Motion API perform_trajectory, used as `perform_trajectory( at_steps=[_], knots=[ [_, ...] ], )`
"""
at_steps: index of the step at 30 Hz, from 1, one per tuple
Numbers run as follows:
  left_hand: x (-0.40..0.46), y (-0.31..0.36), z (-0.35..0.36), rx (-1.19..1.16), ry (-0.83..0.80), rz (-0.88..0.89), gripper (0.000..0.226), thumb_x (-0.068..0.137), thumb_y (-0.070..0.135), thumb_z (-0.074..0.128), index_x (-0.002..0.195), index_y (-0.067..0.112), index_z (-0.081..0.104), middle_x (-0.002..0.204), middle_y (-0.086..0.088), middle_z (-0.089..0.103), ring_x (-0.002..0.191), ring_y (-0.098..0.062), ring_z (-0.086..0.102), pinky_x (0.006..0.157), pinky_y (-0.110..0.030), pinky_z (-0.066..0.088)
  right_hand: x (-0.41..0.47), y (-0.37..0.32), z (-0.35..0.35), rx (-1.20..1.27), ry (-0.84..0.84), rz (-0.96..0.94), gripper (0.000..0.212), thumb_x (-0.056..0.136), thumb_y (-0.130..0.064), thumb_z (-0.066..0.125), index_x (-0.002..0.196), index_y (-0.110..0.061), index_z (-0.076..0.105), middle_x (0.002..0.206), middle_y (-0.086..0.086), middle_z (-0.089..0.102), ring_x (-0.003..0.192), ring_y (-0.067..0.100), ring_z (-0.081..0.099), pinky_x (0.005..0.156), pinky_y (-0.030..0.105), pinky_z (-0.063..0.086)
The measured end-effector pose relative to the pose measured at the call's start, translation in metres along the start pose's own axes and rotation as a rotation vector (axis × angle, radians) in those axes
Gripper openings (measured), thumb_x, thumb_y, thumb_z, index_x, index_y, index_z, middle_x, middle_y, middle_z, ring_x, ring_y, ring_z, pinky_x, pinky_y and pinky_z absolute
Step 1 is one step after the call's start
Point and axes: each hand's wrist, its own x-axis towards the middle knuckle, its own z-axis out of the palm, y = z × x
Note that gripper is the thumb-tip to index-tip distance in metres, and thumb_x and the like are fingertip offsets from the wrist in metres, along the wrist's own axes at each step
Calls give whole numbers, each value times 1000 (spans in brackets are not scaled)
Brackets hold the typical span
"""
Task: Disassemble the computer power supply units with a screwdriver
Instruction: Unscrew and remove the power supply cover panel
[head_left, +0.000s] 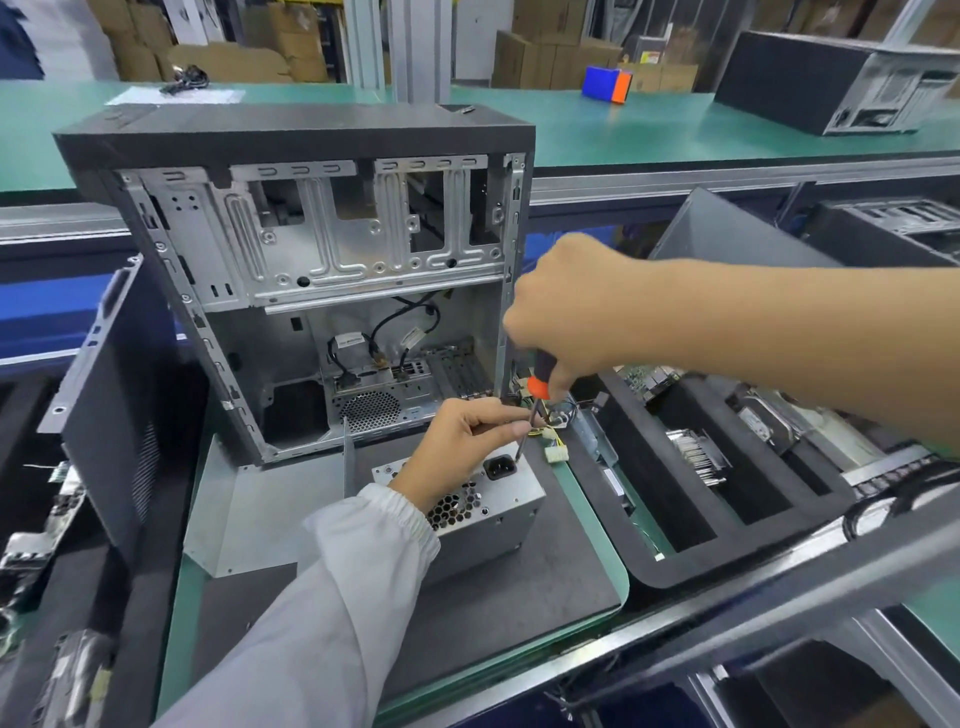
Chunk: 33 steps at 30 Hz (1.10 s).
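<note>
We see the power supply unit (467, 499) standing on a dark mat (493, 587) on the bench (597, 540), just in front of an opened computer case (311, 270) whose metal frame faces us. The unit's upper face shows a black mains socket (500, 466) and a honeycomb fan grille (454, 508).

Our right hand (566, 312) is curled round the black-and-orange handle of the screwdriver (535, 402), which stands almost upright with its tip down at the unit's top edge, just beside the socket. Our left hand (462, 447) — reaching out of a white sleeve (332, 597) — rests over the unit and pinches the screwdriver's shaft between thumb and fingertips near the tip.

A loose side panel (260, 504) lies flat left of the unit. To the right, a black foam tray (691, 530) holds removed parts — a heatsink among them. A second computer case (831, 78) lies on the far green bench.
</note>
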Motion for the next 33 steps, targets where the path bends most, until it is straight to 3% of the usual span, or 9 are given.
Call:
perform_trajectory(
  at_steps=[3,5,8,10,16,20,25,30,33],
  knots=[
    [1,1,-1,-3,26,9,18,88,5,68,102,12,76,89,-28,67,85,-23,60,81,-34,48,0,24,8,507,-8,78,47,61,-68,74,74,-25,60,56,-10,54,56,12,54,46,21,33],
    [0,1,-1,-17,37,10,18,88,4,68,103,8,75,94,-28,68,89,-29,65,87,-40,52,-3,29,16,915,22,137,34,65,-51,81,77,-23,66,50,-6,63,51,13,64,50,21,45],
    [-1,1,-2,-33,48,6,16,87,3,68,101,7,76,96,-19,73,94,-23,69,88,-28,55,-7,17,31,1433,118,307,35,69,-31,85,87,-12,63,60,2,70,53,17,70,48,25,53],
    [-1,0,-2,-30,61,-1,16,87,3,69,101,6,76,95,-18,73,91,-14,68,83,-20,52,-10,4,39,1573,203,388,37,74,-29,82,91,-5,60,66,11,71,56,20,71,48,27,55],
    [-1,0,-2,-7,57,-7,15,87,4,69,100,5,76,91,-18,73,81,-6,65,75,-17,50,-15,-14,48,1453,399,437,33,82,-32,73,91,-6,55,60,6,68,47,11,66,47,22,54],
    [-3,2,-2,-26,20,-5,16,88,2,67,102,3,75,82,1,71,73,5,61,70,-9,45,-16,-4,43,1534,266,336,32,78,-29,77,94,-10,57,71,9,71,55,15,69,53,24,56],
    [-4,3,0,3,14,7,16,88,6,68,91,19,77,85,7,75,86,-4,67,80,-18,52,-22,15,33,1590,49,152,25,78,-20,79,96,-14,63,87,11,70,73,21,71,62,28,58],
    [-3,2,1,56,46,14,22,89,9,68,85,29,77,88,4,75,88,-12,69,81,-21,53,-24,20,17,979,37,336,66,70,-83,44,75,-18,50,50,0,63,51,14,66,56,31,50],
    [-3,3,2,57,44,14,22,89,9,68,85,29,77,88,9,75,86,-5,68,79,-17,52,-16,14,14,634,99,372,62,83,-77,29,70,-18,41,64,0,48,61,21,51,55,33,38]
  ],
)
